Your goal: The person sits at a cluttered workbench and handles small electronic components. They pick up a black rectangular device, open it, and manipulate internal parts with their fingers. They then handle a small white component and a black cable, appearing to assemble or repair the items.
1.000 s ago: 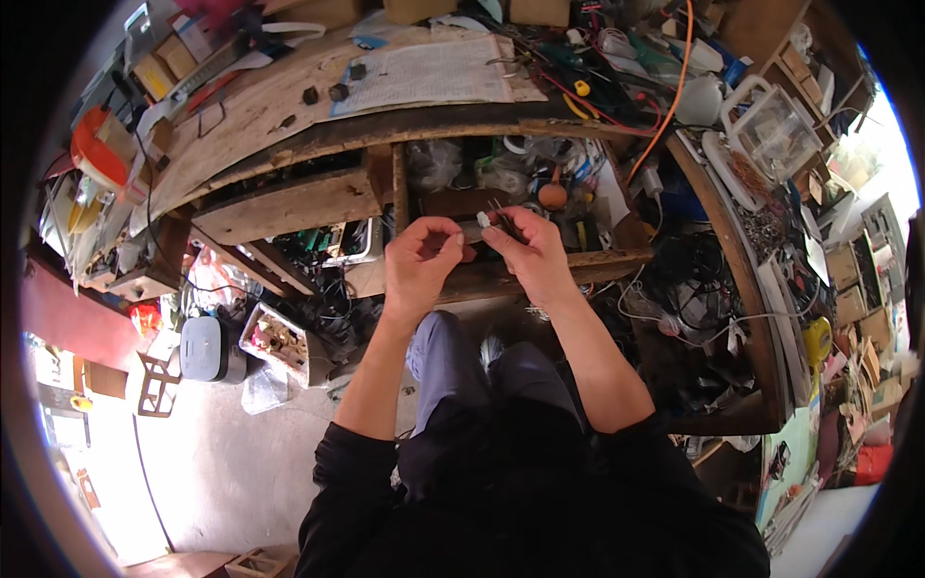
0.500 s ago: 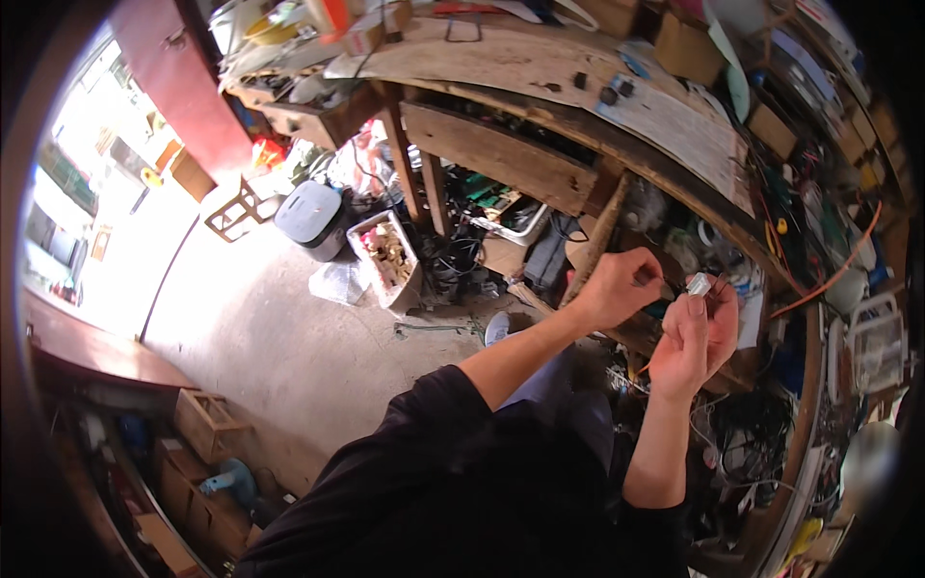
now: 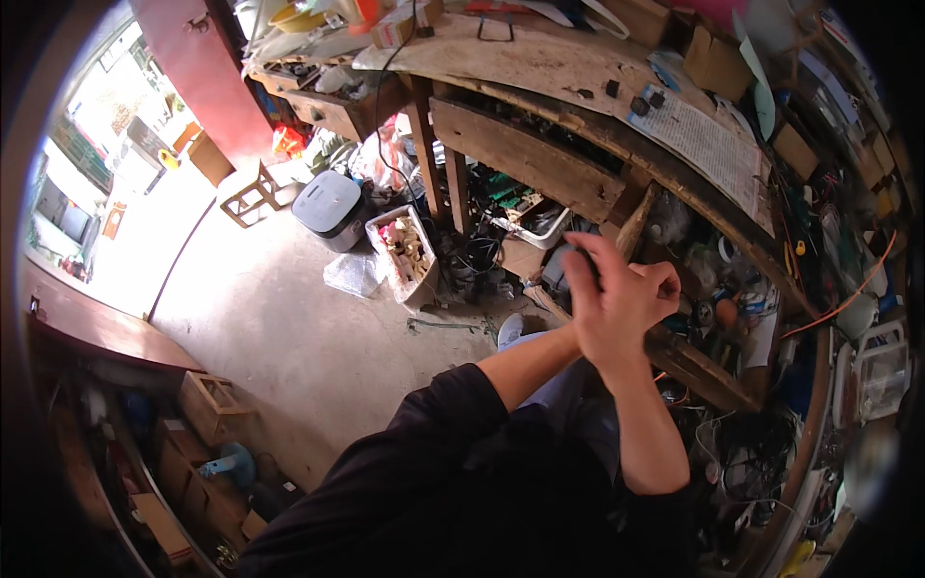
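My right hand point(image 3: 612, 313) crosses in front of my left, thumb and fingers spread apart, slightly blurred. No object shows in it. Behind it, my left hand point(image 3: 663, 287) is partly covered; its visible fingers are curled together, and whatever they may hold is hidden. The small clear piece seen earlier does not show. Both hands are in the air in front of the wooden workbench point(image 3: 540, 82), near a slanted wooden bar point(image 3: 636, 222) and the cluttered space under the bench.
Under the bench are a white box of mixed pieces point(image 3: 424, 289), a grey lidded appliance point(image 3: 328, 207) and a white tray point(image 3: 549, 234). A small wooden stool point(image 3: 252, 193) is on the floor at left. Tangled cables point(image 3: 761, 443) and an orange cord point(image 3: 848, 313) lie at right.
My right hand has moved left across my left hand, its fingers opening out. The clear piece between its fingertips has gone from sight. The view has shifted slightly.
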{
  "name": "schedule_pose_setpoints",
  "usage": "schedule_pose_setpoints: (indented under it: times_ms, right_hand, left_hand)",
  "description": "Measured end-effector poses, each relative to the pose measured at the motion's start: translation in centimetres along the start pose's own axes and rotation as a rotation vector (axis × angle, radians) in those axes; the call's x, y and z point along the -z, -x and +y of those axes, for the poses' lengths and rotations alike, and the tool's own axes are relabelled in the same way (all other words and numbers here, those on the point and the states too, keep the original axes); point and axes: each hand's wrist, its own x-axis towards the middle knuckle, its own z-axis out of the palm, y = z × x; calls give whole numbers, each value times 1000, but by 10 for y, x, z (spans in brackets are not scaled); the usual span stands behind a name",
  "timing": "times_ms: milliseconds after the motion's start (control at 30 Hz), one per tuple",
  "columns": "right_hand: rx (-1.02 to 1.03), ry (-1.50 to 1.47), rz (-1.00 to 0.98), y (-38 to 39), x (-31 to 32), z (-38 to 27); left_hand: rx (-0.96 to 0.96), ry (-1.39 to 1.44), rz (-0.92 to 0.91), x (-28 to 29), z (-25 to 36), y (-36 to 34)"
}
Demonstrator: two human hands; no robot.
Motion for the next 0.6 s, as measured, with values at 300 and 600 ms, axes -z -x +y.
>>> schedule_pose_setpoints:
  times_ms: [300, 600]
  right_hand:
    - [-318, -26, 157, 50, 122, 54]
    - [-79, 560, 437, -3, 191, 136]
  left_hand:
    - [147, 153, -117, 5, 7, -8]
    - [177, 178, -87, 4, 18, -7]
